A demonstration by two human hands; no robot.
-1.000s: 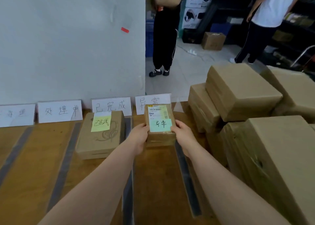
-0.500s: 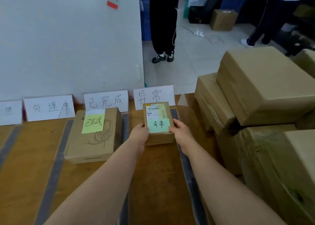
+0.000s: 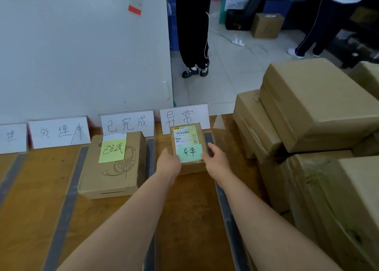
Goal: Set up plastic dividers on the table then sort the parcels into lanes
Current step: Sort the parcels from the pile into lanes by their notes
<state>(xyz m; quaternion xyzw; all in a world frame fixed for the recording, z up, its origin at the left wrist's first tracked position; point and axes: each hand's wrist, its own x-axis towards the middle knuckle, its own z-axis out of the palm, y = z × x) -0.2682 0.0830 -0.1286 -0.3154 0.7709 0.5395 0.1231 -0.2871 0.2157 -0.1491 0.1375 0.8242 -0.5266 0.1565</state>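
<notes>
A small brown parcel [image 3: 187, 139] with a shipping label and a green note sits in the rightmost lane, just below the white sign [image 3: 183, 117]. My left hand [image 3: 169, 163] grips its left side and my right hand [image 3: 216, 161] grips its right side. One lane to the left rests a larger box [image 3: 114, 168] with a headphone drawing and a yellow note. Grey divider strips run toward me: one [image 3: 150, 153] between the two parcels, one [image 3: 227, 215] right of my right arm, one [image 3: 67, 199] further left.
White handwritten signs [image 3: 59, 132] stand in a row against the white wall. A pile of big taped brown parcels [image 3: 320, 115] fills the table's right side. Beyond the table, two people [image 3: 193, 28] stand on the tiled floor among boxes.
Both hands have kept hold of the small parcel and slid it slightly further toward its sign. My head has tilted down, so the table fills more of the view.
</notes>
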